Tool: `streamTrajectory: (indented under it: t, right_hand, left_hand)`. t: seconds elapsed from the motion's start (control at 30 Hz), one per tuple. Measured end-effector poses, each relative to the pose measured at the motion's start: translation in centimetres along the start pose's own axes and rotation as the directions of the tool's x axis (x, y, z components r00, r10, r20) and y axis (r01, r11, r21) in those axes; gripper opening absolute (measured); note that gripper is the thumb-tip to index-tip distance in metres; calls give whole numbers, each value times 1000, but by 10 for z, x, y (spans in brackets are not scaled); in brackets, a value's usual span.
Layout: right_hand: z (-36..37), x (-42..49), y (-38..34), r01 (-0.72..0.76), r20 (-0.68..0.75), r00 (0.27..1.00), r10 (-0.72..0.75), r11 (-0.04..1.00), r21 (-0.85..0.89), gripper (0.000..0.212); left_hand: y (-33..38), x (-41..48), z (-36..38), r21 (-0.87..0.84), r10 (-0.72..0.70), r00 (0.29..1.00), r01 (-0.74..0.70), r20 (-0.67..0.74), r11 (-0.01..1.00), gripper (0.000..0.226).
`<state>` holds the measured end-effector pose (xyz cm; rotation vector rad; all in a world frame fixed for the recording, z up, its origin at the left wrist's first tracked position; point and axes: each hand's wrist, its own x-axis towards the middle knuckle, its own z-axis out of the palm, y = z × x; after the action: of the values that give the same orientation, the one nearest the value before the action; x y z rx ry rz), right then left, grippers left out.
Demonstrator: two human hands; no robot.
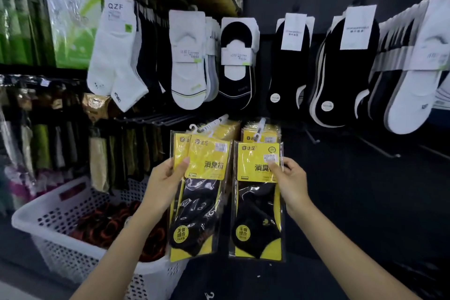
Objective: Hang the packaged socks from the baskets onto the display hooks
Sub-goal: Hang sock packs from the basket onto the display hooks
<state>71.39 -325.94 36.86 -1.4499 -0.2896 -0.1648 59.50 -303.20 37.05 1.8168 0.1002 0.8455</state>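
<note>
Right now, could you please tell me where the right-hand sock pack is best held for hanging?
Pinch the right-hand sock pack by its yellow card, coming from the right edge as the right hand does: it hangs upright, leaving its top clear for the hook.

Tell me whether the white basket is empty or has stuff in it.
Not empty: the white basket holds a heap of dark items with red-orange markings. What they are is too blurred to tell.

Person seen only as two bare forearms and hands. Bare left grip (pixel 165 179), bare right grip (pixel 291 182). Forearms uncovered all the way to frame edge.
</note>
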Motion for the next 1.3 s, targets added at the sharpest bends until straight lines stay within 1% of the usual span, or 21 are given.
streamTrajectory:
  t: [0.07, 0.13, 0.27, 0.4, 0.5, 0.6, 0.67, 0.7, 0.8, 0.87, 0.93, 1.03, 1.1, 1.17, 1.23, 1.3]
  right_hand:
    - [2, 12, 6, -8, -13, 1000, 8, 1000, -17, 4]
    - [4, 24, 13, -36, -39, 999, 35, 999, -23, 1]
    - [8, 48, 28, -77, -126, 989, 74, 997, -20, 10]
    - [10, 64, 44, -124, -215, 970, 113, 991, -39, 22]
    - [3, 69, 54, -175, -294, 946, 140, 980, -98, 19]
    - [-6, 61, 60, -195, -330, 931, 153, 976, -97, 17]
    - [-10, 47, 59, -167, -298, 945, 137, 983, -79, 19]
    - [-10, 39, 55, -146, -249, 960, 126, 987, -66, 19]
    - [-3, 9, 32, -122, -9, 992, 123, 992, 36, 18]
    - [3, -12, 19, -119, 138, 985, 105, 988, 95, 20]
    - [9, -28, 10, -111, 224, 971, 84, 988, 110, 25]
    - [12, -42, 4, -83, 233, 971, 47, 985, 150, 24]
    - [11, -45, 1, -66, 216, 976, 25, 981, 184, 20]
    - [8, -45, -1, -61, 203, 979, 19, 977, 202, 20]
    - [4, -43, -2, -54, 183, 983, 15, 976, 210, 20]
    - [-1, -39, -5, -38, 153, 988, 5, 976, 212, 19]
  left_hand:
    - [1, 4, -2, -14, 4, 1000, -4, -15, 1000, 34]
    - [1, 6, -2, -5, 19, 999, -19, -25, 1000, 36]
    - [-2, 7, -1, -25, 19, 1000, -19, 4, 1000, 20]
    - [-5, 4, 3, -65, -10, 1000, 12, 21, 998, 22]
    - [-5, 1, 7, -79, -19, 999, 22, 36, 997, 18]
    - [-4, -2, 11, -121, -44, 997, 50, 58, 991, 17]
    - [-2, -5, 13, -145, -74, 995, 83, 68, 986, 18]
    - [-1, -6, 15, -157, -84, 994, 95, 74, 983, 19]
    - [2, -12, 26, -170, -98, 990, 114, 97, 979, 20]
    - [6, -17, 34, -204, -116, 987, 136, 106, 969, 20]
    - [11, -22, 43, -247, -126, 985, 151, 116, 957, 21]
    - [20, -27, 52, -291, -155, 977, 192, 144, 937, 21]
    - [24, -29, 54, -285, -154, 974, 197, 167, 938, 20]
    - [27, -29, 53, -266, -143, 971, 191, 191, 945, 16]
    - [28, -28, 49, -222, -139, 973, 179, 185, 958, 14]
    - [25, -25, 43, -196, -146, 978, 174, 150, 965, 17]
